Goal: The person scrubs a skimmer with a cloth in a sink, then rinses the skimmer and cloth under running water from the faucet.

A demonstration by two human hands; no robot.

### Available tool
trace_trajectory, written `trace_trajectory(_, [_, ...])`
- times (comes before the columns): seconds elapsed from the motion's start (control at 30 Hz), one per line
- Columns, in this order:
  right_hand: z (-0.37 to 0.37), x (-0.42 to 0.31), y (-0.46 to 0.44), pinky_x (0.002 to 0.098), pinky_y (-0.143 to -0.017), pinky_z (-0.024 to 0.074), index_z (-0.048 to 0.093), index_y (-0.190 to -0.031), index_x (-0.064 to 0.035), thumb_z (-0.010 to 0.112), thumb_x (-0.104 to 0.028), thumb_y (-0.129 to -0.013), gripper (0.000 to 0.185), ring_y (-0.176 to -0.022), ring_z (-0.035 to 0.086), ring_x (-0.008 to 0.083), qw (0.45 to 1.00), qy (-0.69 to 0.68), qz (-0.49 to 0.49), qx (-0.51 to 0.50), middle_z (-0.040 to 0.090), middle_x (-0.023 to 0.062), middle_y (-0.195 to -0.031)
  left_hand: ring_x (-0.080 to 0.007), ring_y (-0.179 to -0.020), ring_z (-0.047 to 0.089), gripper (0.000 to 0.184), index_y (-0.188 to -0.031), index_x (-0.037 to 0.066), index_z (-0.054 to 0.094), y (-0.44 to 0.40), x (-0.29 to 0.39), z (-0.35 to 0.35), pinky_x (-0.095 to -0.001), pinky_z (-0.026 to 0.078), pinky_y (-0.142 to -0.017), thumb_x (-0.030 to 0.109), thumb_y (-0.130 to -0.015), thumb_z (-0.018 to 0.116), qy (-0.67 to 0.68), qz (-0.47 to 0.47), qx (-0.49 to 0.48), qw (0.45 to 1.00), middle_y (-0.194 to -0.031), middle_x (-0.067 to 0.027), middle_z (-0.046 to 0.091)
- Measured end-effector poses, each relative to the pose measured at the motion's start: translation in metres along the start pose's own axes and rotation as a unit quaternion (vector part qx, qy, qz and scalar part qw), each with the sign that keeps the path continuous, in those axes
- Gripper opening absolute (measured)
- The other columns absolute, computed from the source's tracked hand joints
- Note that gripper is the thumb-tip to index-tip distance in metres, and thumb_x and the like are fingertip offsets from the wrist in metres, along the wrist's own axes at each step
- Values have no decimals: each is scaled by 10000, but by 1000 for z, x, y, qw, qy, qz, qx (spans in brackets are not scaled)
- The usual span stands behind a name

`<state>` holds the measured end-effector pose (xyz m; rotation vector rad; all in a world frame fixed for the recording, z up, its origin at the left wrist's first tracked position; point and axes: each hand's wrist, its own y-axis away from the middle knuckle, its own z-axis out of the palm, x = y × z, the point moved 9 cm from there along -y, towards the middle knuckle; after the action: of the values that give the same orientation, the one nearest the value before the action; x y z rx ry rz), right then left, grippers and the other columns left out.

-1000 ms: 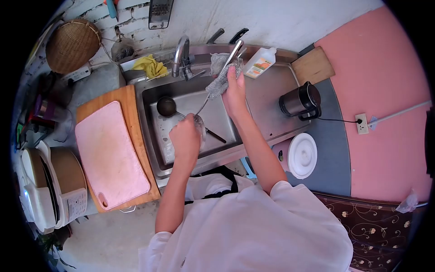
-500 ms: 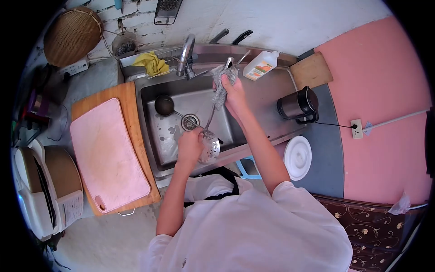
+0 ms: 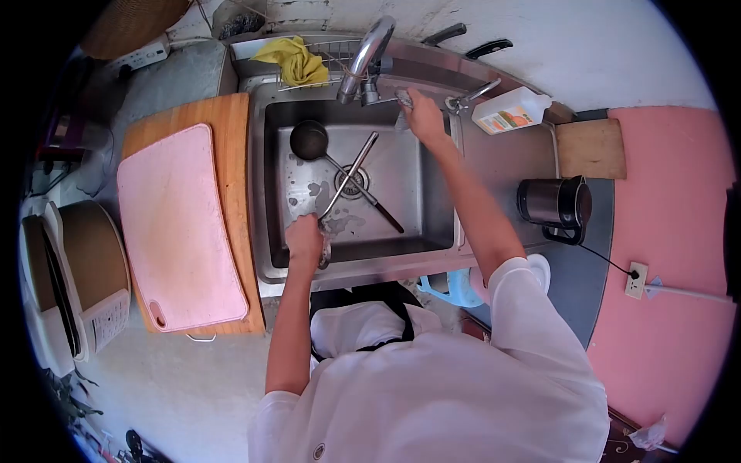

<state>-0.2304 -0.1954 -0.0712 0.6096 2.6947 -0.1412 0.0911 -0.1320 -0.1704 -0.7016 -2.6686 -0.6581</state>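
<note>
My left hand is closed around a metal skimmer near its head, at the front of the sink. The skimmer's handle slants up and to the right over the basin; its perforated head is mostly hidden by the hand. Below that handle a dark-bowled ladle lies in the sink, its handle crossing the drain. My right hand is closed on a grey scrubbing cloth beside the lever of the faucet; whether it touches the lever I cannot tell.
A yellow cloth hangs on a wire rack behind the sink. To the right are a metal utensil, a plastic bottle and an electric kettle. On the left, a pink cutting board lies on a wooden board.
My right hand with the cloth has left the skimmer's handle and moved to the faucet lever. My left hand has moved left with the skimmer. The view has shifted.
</note>
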Motion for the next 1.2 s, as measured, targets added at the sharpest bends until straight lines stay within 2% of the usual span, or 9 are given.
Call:
trace_trajectory(0.3, [-3,-3,17,486,-732,451,522,-1038,-66,593,-85,-801,248,-884,569,421,994,-71,-85,11,615,219,-928,-337,-805,661,135,-867,81,657,-38,-16,13,-433,531,-722,104,-735,639,4,-72,12,997,-808,-159,670])
trace_trajectory(0.4, [-25,-30,33,453,-747,457,526,-1090,-59,585,-112,-836,266,-882,588,397,976,-141,-141,91,618,212,-948,-340,-795,659,157,-900,86,639,-42,-20,18,-440,526,-712,123,-747,639,19,-100,29,994,-806,-159,670])
trace_trajectory(0.47, [22,-20,40,411,-810,455,512,-1160,-39,561,-137,-881,300,-955,597,354,941,-333,33,-50,610,217,-1033,-343,-789,659,170,-924,90,626,-42,-28,28,-445,523,-704,134,-760,632,31,-114,40,992,-805,-158,670])
trace_trajectory(0.5, [43,-25,40,411,-810,455,512,-1160,-39,561,-137,-881,300,-955,597,354,940,-335,29,-54,610,217,-1033,-343,-784,659,181,-942,90,613,-43,-32,39,-450,519,-697,147,-770,624,28,-111,43,992,-805,-156,670])
trace_trajectory(0.57, [80,-34,42,329,-857,436,529,-1134,-25,520,-209,-949,261,-1001,579,201,945,-327,7,1,613,136,-1053,-342,-779,659,193,-961,91,599,-43,-40,60,-454,516,-690,159,-781,616,24,-113,48,992,-805,-155,670])
trace_trajectory(0.77, [116,-97,25,291,-880,408,497,-1160,-20,528,-223,-948,295,-942,523,162,880,-472,46,0,582,111,-1005,-326,-771,655,169,-984,90,577,-41,-41,73,-444,511,-663,131,-820,568,101,-106,140,979,-822,-155,667])
trace_trajectory(0.9, [130,-143,29,258,-741,434,579,-962,-9,585,-235,-922,230,-796,527,100,893,-444,-14,-72,595,44,-829,-337,-861,643,234,-1047,67,574,-60,-57,83,-452,500,-742,98,-816,563,185,-194,110,957,-918,-165,667])
trace_trajectory(1.03, [143,-136,30,228,-613,403,569,-789,-36,544,-306,-943,312,-634,484,76,853,-512,52,-89,547,16,-710,-370,-890,629,254,-1082,47,576,-80,-47,46,-476,478,-800,80,-837,519,264,-213,159,927,-960,-213,653])
trace_trajectory(1.2, [140,-125,37,238,-650,421,556,-807,-17,506,-356,-958,374,-682,494,84,800,-585,107,-80,533,23,-718,-412,-952,592,388,-1114,39,579,-97,0,-35,-465,469,-841,49,-726,593,404,3,334,851,-997,-228,634])
